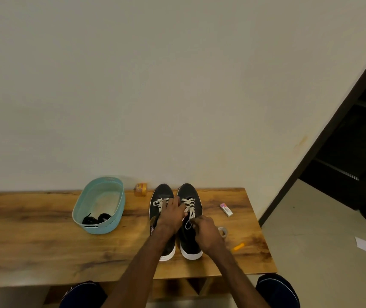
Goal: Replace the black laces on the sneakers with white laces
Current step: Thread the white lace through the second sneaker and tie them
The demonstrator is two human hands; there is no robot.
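Two black sneakers with white soles stand side by side on the wooden table, toes toward the wall: the left sneaker (161,192) and the right sneaker (188,241). Both carry white laces; the right sneaker's white lace (189,206) runs down to a loop. My left hand (173,213) lies across the gap between the shoes, fingers on the right sneaker's lacing. My right hand (206,230) pinches the loose end of that lace near the shoe's opening. The black laces (96,218) lie bundled in the light blue basket (119,203).
A small orange box (140,189) stands by the wall behind the shoes. A white and pink packet (226,209), a roll of clear tape (223,231) and an orange stick (239,246) lie right of the sneakers. The table's right edge (264,236) borders open floor.
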